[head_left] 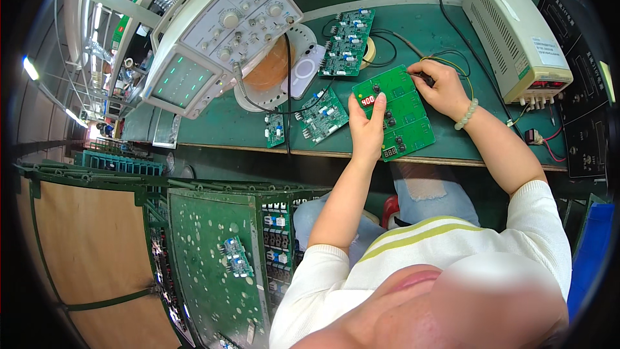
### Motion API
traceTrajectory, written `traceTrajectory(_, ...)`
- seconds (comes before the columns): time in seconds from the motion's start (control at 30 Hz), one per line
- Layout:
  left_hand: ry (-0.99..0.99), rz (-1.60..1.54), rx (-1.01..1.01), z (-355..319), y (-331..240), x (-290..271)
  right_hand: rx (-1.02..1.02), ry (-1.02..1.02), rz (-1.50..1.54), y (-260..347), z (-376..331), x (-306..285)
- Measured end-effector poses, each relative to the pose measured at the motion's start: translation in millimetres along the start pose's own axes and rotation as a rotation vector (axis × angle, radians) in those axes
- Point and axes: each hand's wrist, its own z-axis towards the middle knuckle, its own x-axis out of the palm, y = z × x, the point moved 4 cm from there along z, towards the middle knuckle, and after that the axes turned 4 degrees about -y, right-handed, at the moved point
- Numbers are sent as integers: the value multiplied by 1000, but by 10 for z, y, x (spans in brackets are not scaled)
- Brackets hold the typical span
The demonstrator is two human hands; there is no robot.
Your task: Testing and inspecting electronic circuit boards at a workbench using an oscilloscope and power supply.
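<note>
A green circuit board panel sits at the bench's front edge, joined from several sections. Red digits glow on its upper display; the lower display is dark. My left hand grips the panel's left side, thumb lying on top beside the lit display. At the upper right corner my right hand is closed around a slim black probe-like piece, partly covered by the fingers. Yellow and black wires run close behind this hand. Whether the tip touches the board is too small to tell.
An oscilloscope stands at the left and a power supply at the right. Populated boards, a phone, a tape roll and loose cables lie behind the panel. A green rack stands at lower left.
</note>
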Motion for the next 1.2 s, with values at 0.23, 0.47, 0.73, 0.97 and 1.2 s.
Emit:
traceTrajectory(0.23, -22, 25, 40, -3, -8, 12, 100, 9, 111, 43, -27, 34)
traceTrajectory(0.47, 2, 5, 11, 2, 24, -3, 130, 16, 133, 24, -36, 53)
traceTrajectory(0.73, 7, 8, 18, 15, 64, -15, 155, 11, 148, -37, -33, 80)
traceTrajectory(0.97, 15, 24, 35, 15, 85, -48, 92, 6, 115, -102, -54, 117)
traceTrajectory(1.2, -9, 0, 38, -10, 24, 4, 24, -35, 94, -108, -46, 123)
